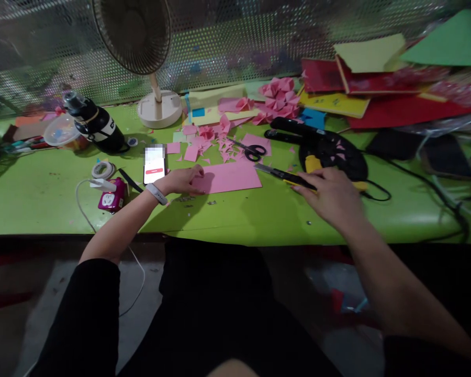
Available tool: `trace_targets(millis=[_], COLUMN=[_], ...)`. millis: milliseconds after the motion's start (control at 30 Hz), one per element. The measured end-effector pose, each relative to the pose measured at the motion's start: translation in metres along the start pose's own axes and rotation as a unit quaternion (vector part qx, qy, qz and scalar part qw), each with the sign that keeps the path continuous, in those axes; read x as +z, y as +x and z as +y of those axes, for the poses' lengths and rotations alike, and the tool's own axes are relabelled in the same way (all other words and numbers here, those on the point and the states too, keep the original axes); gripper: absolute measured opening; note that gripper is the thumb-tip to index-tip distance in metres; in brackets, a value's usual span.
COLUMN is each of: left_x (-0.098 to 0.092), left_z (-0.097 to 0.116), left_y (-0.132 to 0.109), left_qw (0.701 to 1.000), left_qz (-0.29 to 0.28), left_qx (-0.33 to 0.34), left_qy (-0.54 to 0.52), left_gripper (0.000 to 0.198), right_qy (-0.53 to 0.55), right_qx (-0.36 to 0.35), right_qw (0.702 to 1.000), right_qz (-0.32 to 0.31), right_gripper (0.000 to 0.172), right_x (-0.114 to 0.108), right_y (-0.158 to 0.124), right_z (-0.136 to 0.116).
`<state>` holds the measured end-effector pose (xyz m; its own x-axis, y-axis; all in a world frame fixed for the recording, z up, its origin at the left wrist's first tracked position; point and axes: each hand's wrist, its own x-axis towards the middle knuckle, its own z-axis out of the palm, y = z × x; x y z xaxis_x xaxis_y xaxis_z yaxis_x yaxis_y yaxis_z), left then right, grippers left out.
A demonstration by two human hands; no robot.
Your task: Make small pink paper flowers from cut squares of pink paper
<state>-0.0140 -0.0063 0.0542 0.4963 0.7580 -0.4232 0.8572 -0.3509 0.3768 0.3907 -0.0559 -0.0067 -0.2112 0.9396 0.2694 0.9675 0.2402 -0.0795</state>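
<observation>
A flat pink paper sheet (233, 177) lies on the green table (227, 220) in front of me. My left hand (182, 180) rests on its left end, fingers slightly bent and apart, with nothing held. In my right hand (332, 196) is a yellow and black utility knife (288, 177), its blade pointing left toward the sheet's right edge. Black scissors (254, 152) lie just behind the sheet, beside small pink scraps (227, 149). A lit phone (154, 163) lies left of the sheet, behind my left wrist.
A fan (159, 109), a black bottle (98, 125) and a plastic tub (65, 132) stand at the back left. A purple adapter (112, 196) lies nearer. Pink paper flowers (278, 99), coloured papers (408, 110), a black corded tool (333, 149) and cables occupy the right.
</observation>
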Motion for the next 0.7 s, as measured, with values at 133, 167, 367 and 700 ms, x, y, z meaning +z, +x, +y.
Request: trace_targets(millis=[133, 167, 367, 700], left_x=[0.001, 0.001, 0.001, -0.003], left_z=[-0.001, -0.002, -0.004, 0.004], left_y=[0.001, 0.001, 0.002, -0.001], left_qw=[1.0, 1.0, 1.0, 1.0], left_qz=[0.0, 0.0, 0.002, -0.004], left_qx=[0.002, 0.001, 0.008, 0.007], left_qy=[-0.012, -0.014, -0.018, -0.003], left_gripper=[0.075, 0.075, 0.074, 0.074], right_qy=[0.004, 0.005, -0.001, 0.084], right_qx=[-0.01, -0.015, -0.025, -0.055], right_qw=[1.0, 1.0, 0.999, 0.995], right_qz=[-0.001, 0.003, 0.034, 0.01], right_gripper=[0.04, 0.041, 0.046, 0.044], right_x=[0.002, 0.002, 0.0, -0.006], right_y=[-0.004, -0.005, -0.011, -0.017], right_z=[0.005, 0.007, 0.01, 0.011])
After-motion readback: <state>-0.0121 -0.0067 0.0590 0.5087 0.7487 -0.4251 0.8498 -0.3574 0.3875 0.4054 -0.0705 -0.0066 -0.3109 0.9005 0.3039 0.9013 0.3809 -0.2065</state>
